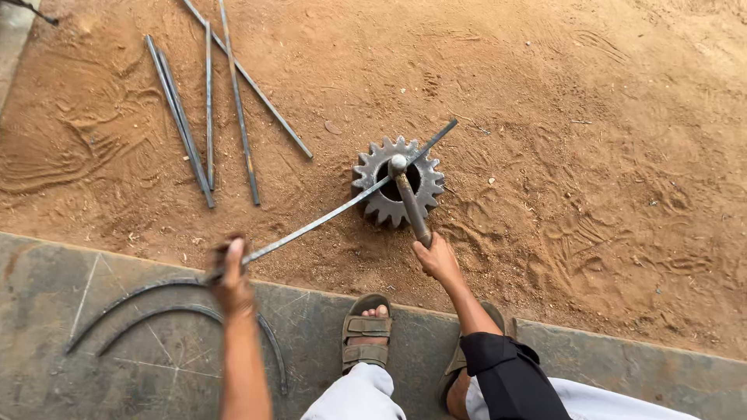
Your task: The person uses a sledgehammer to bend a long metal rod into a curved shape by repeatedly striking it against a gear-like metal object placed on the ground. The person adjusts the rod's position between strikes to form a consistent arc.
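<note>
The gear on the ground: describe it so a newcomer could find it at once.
On the sandy ground just beyond the concrete slab lies a grey toothed gear. A thin steel rod crosses it. Unlike the straight rods lying loose to its left, it is round and toothed.

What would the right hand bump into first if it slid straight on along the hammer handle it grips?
The right hand points up along the hammer toward the gear wheel lying on the sand; it would likely meet the thin metal rod resting across that gear first, though depth is unclear.
</note>
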Demonstrator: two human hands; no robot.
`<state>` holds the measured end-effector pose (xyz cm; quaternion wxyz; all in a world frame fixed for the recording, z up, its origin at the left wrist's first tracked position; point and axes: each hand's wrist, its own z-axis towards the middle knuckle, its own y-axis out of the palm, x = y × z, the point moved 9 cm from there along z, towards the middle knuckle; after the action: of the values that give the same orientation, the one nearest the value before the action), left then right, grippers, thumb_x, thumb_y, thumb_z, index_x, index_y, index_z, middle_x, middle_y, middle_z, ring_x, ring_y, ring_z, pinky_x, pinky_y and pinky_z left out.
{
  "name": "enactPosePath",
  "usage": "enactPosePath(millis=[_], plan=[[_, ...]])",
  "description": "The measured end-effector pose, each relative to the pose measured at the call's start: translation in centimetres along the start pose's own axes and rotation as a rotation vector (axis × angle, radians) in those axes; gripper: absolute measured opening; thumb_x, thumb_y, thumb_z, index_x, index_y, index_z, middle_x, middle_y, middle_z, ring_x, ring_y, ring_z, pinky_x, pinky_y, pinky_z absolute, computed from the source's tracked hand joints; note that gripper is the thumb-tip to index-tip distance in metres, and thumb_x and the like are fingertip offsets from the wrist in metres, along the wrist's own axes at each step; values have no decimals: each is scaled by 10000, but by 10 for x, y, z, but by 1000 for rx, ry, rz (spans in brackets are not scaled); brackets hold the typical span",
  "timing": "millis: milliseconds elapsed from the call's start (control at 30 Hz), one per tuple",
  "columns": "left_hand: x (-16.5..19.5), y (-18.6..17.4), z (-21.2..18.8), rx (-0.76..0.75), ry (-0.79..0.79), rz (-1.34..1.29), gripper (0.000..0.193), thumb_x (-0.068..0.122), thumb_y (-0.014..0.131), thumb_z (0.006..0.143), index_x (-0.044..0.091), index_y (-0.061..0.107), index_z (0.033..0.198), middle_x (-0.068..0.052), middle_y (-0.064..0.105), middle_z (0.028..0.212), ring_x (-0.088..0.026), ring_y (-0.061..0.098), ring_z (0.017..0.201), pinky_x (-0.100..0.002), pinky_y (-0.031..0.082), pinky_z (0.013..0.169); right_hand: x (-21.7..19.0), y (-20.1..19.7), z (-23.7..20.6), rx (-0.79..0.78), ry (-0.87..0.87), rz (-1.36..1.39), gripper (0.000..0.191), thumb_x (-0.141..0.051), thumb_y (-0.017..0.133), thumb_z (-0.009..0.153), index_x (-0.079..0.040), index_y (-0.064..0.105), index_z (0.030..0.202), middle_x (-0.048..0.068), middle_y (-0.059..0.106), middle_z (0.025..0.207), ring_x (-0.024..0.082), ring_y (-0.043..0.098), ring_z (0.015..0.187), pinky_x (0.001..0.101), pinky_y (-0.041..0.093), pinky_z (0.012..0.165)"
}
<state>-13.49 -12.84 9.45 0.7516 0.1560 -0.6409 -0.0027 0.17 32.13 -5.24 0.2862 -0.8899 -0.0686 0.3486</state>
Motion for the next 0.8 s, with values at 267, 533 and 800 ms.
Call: enactPosePath(millis=[267, 533, 800], plan=[[-35, 19, 30, 77, 63, -84, 503, 336, 539, 1107, 120, 429, 667, 6, 387, 545, -117, 415, 435, -336, 429, 451, -7, -5, -19, 41, 0, 313, 369, -313, 713, 931, 19, 642, 1078, 43, 608, 664, 116, 543, 441, 284, 476, 342], [-20, 19, 7, 64, 64, -107, 534, 318, 496, 1138, 105, 387, 661, -4, 375, 543, -121, 397, 457, -355, 434, 489, -118, -119, -107, 196, -718, 689, 328, -204, 774, 914, -28, 567, 1097, 46, 705, 798, 98, 612, 495, 237, 560, 403], [-2, 14, 5, 32, 133, -17, 528, 307, 502, 1109, 101, 384, 638, 0, 361, 506, -129, 385, 406, -347, 415, 418, -174, -181, -123, 399, -1414, 817, 166, 22, 629, 1043, -98, 568, 1140, 115, 659, 907, 193, 718, 738, 315, 676, 618]])
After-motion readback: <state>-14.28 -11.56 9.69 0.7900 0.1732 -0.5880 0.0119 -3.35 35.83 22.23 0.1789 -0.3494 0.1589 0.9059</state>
